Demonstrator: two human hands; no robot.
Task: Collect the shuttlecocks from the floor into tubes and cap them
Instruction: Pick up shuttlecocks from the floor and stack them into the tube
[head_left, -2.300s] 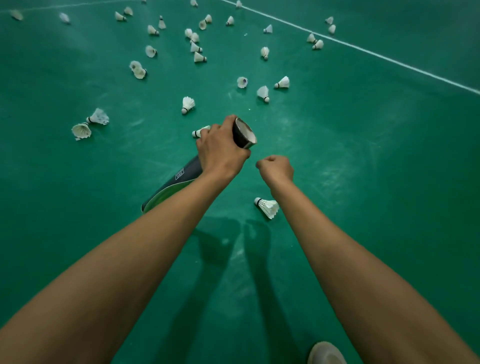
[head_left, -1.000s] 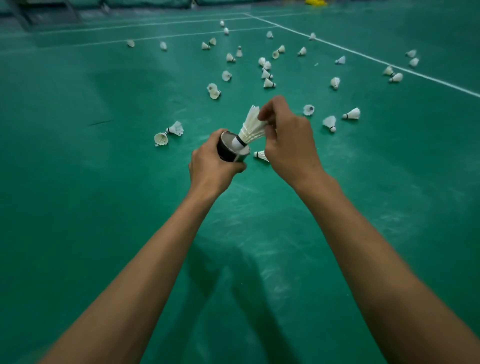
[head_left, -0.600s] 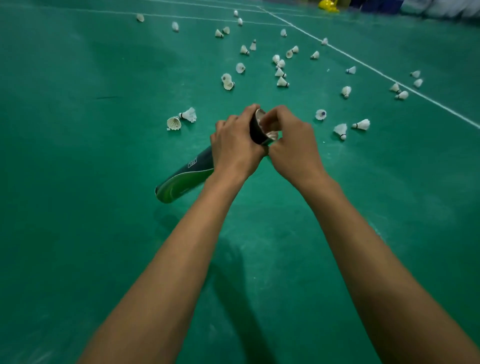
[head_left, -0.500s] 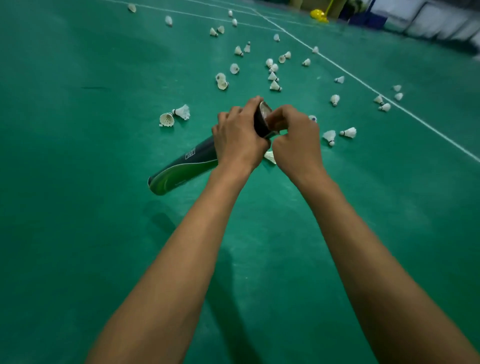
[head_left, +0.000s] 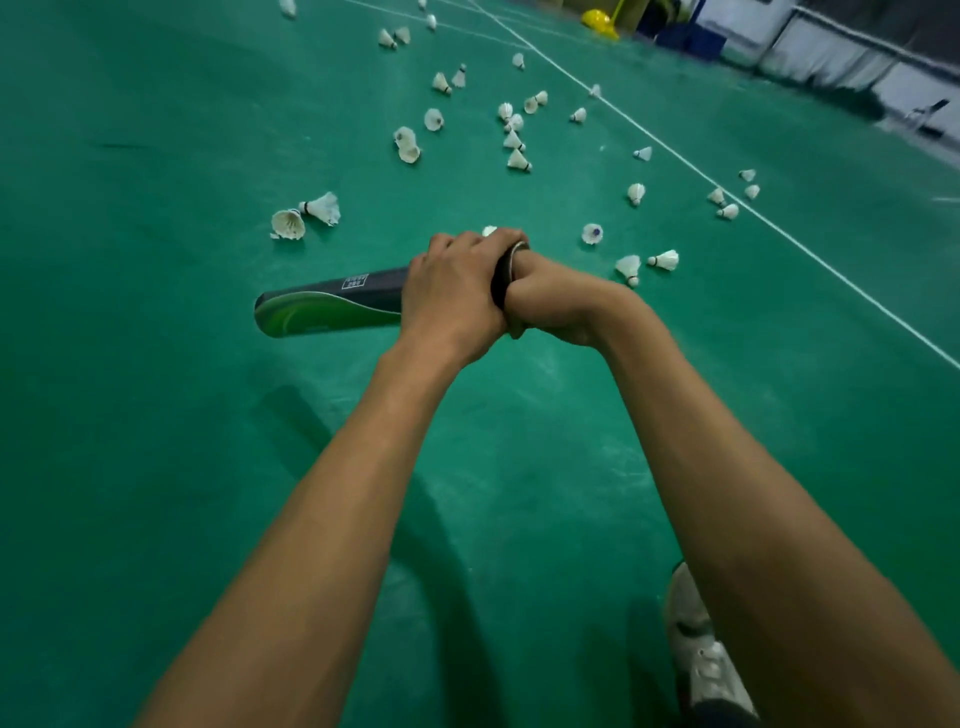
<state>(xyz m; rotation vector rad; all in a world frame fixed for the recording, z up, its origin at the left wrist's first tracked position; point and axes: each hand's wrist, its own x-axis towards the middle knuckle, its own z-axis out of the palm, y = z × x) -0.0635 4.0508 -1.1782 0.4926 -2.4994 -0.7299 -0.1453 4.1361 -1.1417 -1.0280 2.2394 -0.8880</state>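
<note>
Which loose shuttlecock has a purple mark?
The shuttlecock just right of the tube mouth, feather opening facing the camera with a purple spot inside; the other shuttlecocks show no purple.

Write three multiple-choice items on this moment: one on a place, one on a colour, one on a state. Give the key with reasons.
1. Where does the left hand grip the tube?
A. near its open end
B. at its closed end
C. nowhere

2. What colour is the floor?
A. blue
B. green
C. grey

3. What is the right hand doing?
A. hanging free
B. lifting a shoe
C. pressed against the tube's mouth

Key: A, the tube's closed end juts out left of the fist; B, the court is green throughout; C, its fingers reach into the opening.
</note>
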